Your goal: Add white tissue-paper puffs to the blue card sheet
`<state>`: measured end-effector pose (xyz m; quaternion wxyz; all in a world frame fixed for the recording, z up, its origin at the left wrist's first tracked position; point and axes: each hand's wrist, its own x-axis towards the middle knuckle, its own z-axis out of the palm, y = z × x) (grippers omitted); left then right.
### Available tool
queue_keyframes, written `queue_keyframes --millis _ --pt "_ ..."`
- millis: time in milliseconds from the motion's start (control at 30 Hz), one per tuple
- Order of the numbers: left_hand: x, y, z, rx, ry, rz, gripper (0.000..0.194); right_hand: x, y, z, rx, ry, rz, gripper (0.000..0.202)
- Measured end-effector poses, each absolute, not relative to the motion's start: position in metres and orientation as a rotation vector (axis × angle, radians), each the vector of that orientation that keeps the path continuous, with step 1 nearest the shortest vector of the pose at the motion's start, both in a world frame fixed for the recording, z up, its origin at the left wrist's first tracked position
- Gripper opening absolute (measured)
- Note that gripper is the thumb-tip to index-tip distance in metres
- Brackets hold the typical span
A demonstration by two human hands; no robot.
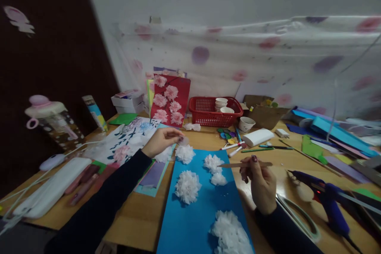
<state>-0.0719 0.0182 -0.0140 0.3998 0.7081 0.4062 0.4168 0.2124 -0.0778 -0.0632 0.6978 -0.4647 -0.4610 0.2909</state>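
A blue sheet of card [190, 222] lies before me, with several ruffled white tissue-paper flowers [188, 186] on it. My left hand [163, 141] is over the card's far left corner. Its fingers pinch a small thin piece of white tissue paper [183, 141], just above one of the flowers [185, 153]. On the card's right side, my right hand [262, 184] is closed round a flat wooden stick [232, 165]. The stick points left, and its tip reaches the flower [213, 163] at the upper right. Whether tip and flower touch, I cannot tell.
A purple glue gun [330, 202] and scissors [300, 214] lie to the right. Behind stand a red basket [216, 119] with paper cups and a red card [184, 99] with pink flowers. At left are a white power strip [50, 190] and a bottle [56, 123].
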Motion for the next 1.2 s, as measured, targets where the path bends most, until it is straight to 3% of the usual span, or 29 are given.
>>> queue_keyframes --millis 133,233,867,1200 --pt "-0.021 0.003 -0.006 1.763 0.715 0.686 0.021 0.212 -0.077 -0.064 -1.040 -0.996 0.749 0.042" --pt "0.006 -0.001 -0.008 1.803 0.639 0.544 0.025 0.214 -0.076 -0.065 -1.041 -0.960 0.788 0.041" --pt "0.033 -0.012 -0.029 1.874 0.515 0.352 0.032 0.215 -0.078 -0.069 -0.959 -1.035 0.886 0.038" --pt "0.035 -0.016 -0.026 1.719 0.470 0.304 0.023 0.216 -0.076 -0.068 -0.966 -0.958 0.890 0.038"
